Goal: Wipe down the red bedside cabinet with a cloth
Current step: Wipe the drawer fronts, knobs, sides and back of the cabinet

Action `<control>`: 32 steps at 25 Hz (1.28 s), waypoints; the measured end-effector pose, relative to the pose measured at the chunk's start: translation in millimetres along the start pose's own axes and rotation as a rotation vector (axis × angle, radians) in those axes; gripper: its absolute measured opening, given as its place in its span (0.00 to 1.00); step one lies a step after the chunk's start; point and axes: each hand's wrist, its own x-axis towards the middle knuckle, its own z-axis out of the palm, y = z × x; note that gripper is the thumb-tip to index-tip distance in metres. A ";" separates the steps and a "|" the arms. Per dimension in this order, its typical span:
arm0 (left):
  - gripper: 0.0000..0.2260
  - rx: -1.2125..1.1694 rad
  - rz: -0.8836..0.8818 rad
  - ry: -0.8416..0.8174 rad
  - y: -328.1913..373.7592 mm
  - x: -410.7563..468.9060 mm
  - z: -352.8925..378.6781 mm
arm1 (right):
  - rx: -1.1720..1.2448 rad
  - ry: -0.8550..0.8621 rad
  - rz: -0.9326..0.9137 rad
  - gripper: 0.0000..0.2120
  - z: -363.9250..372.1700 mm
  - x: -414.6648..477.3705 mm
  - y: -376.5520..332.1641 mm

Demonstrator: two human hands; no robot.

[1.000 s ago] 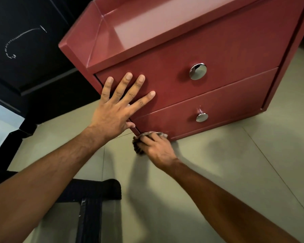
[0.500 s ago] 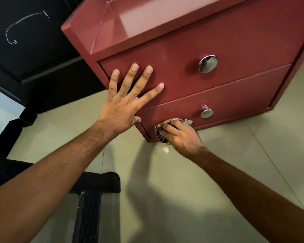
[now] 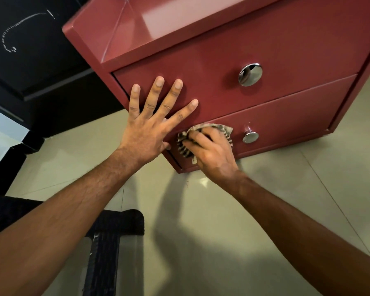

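cabinet [image 3: 222,45] is being seen on tiled floor [image 3: 308,199], black furniture [image 3: 30,67] just beside | left hand [image 3: 150,129] is being pressed flat, fingers spread, on upper drawer [image 3: 212,82] | cloth [image 3: 183,146] is being gripped by right hand [image 3: 212,152] against lower drawer [image 3: 297,120], near its knob [image 3: 250,136]

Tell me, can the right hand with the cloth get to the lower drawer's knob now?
Probably yes. The right hand holds the cloth on the lower drawer front; the lower knob sits just beside it, with only bare panel between.

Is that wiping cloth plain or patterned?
Patterned: the cloth has dark and pale stripes, clearest in the head view, bunched under the right hand.
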 end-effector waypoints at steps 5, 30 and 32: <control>0.62 -0.062 -0.013 -0.027 0.4 -3.1 0.9 | -0.026 -0.324 -0.171 0.12 0.3 -38.7 2.0; 0.58 -0.184 -0.025 -0.059 66.0 12.3 6.5 | -0.056 0.207 0.544 0.21 -67.2 -60.3 46.4; 0.58 -0.176 -0.008 -0.062 66.3 13.9 5.4 | -0.088 0.151 0.435 0.18 -68.9 -63.3 51.7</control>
